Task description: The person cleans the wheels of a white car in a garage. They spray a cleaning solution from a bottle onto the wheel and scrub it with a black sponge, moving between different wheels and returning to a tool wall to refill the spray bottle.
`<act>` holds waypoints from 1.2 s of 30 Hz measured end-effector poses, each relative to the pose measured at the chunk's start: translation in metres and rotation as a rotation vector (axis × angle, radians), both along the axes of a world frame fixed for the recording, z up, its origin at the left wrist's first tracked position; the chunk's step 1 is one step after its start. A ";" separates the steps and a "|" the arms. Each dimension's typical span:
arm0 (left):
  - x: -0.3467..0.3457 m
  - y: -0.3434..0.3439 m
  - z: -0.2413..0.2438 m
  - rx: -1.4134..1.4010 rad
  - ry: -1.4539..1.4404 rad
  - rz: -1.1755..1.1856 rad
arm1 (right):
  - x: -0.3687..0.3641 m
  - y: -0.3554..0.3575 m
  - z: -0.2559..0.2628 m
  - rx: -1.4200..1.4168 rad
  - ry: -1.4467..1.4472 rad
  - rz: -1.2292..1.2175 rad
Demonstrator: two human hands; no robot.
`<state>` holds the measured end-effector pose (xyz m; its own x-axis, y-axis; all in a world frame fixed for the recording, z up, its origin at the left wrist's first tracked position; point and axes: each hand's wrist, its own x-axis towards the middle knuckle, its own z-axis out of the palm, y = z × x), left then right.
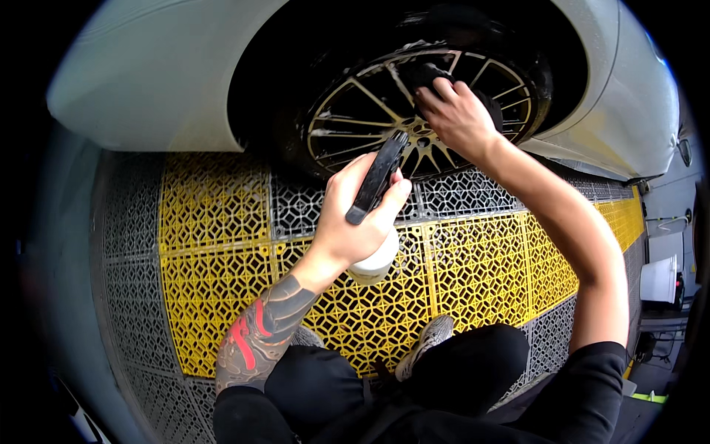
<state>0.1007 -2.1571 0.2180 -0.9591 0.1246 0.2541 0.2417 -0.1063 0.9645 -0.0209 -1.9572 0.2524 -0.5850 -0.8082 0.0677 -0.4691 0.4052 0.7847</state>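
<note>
My left hand [360, 205] is wrapped round the neck of a spray bottle [373, 265] with a black trigger head [383, 172], its nozzle turned towards the wheel hub. In my right hand [457, 114] is a dark, soft-looking cloth or mitt [427, 73], pressed against the upper spokes of a car's alloy wheel [377, 100]. White foam shows on some spokes and along the top of the rim. Part of the dark item is hidden by my fingers, and the wheel's right side lies partly behind my hand.
Light-coloured car bodywork [161, 83] curves round the wheel arch. Yellow and grey plastic grid tiles [471, 266] cover the floor beneath my shoes [430, 341]. A white bucket [658, 279] stands at the far right, near a green-yellow item [649, 397].
</note>
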 end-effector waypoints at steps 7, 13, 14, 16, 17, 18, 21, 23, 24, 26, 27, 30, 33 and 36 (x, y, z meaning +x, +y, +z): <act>0.000 -0.010 -0.007 -0.032 0.002 -0.011 | 0.028 0.012 0.054 -0.543 0.166 -0.011; -0.003 -0.014 -0.010 -0.068 -0.031 -0.004 | 0.005 0.017 -0.001 -0.894 -0.013 0.180; -0.003 -0.015 -0.011 -0.057 0.004 -0.002 | 0.007 0.018 -0.005 -1.018 0.098 0.149; -0.002 -0.014 -0.012 -0.001 -0.036 0.029 | 0.006 0.011 -0.010 -1.193 0.332 0.088; -0.002 -0.013 -0.013 0.029 -0.056 0.043 | 0.001 0.007 -0.017 -1.214 0.393 0.067; -0.003 -0.009 -0.013 0.027 -0.066 0.032 | -0.001 0.002 -0.029 -1.284 0.368 0.040; -0.003 -0.005 -0.010 -0.020 -0.125 0.039 | 0.012 -0.002 -0.072 -1.292 0.145 -0.172; -0.003 -0.006 -0.012 -0.012 -0.059 0.031 | 0.026 0.006 -0.076 -1.138 -0.071 -0.287; -0.003 -0.003 -0.011 -0.039 -0.056 -0.002 | 0.029 0.010 -0.060 -1.117 0.046 -0.282; 0.001 0.001 -0.008 -0.066 -0.053 -0.042 | 0.023 0.000 -0.015 -1.111 0.269 -0.148; 0.001 0.007 -0.009 -0.039 -0.060 -0.048 | 0.018 -0.004 -0.002 -1.080 0.366 -0.147; -0.002 0.011 -0.015 0.003 -0.067 -0.062 | 0.014 -0.005 -0.046 -0.688 0.139 -0.394; 0.001 0.003 -0.011 -0.012 -0.073 -0.067 | 0.015 0.002 -0.051 -0.438 0.012 -0.356; 0.005 0.004 -0.010 -0.015 -0.055 -0.063 | 0.009 0.011 -0.007 -0.706 0.258 -0.179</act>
